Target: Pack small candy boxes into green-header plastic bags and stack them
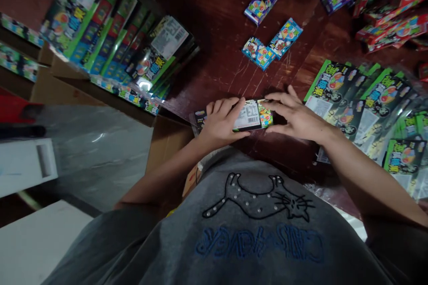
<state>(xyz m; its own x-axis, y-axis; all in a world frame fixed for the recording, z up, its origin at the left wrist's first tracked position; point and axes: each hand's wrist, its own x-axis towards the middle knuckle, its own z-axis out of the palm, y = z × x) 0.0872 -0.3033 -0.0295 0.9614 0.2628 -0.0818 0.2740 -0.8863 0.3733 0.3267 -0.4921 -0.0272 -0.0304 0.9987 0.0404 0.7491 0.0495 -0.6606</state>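
Left grip: left hand (pixel 220 121) is laid across the left part of a black packet (pixel 248 115), thumb along the near edge, fingers over the far edge, pinching it. Right grip: right hand (pixel 296 115) is at the packet's right end, fingers slightly spread at the far corner, thumb by the near corner; cannot tell if it pinches. Packet is flat on the dark red counter (pixel 214 64) near its front edge, directly ahead of the person's grey shirt (pixel 261 249). White label with barcode faces up; a bright multicoloured section (pixel 266 116) shows at the right end, between the hands' fingertips.

Beyond the packet, on the counter: two blue boxes (pixel 286 38) touching at a corner, and farther off two purple boxes (pixel 261 4), also touching. Far right: jumbled pile of red boxes (pixel 396 31). Right, near the right forearm: overlapping black-and-green packs (pixel 337 82) in clear plastic, some label side up, some printed side up. Left: row of similar upright packs (pixel 70 20), tilted, above an open cardboard box (pixel 169 138). Lower left, beyond the cardboard: a grey surface (pixel 107 151), glossy, and a white object (pixel 25 167), partly out of view.
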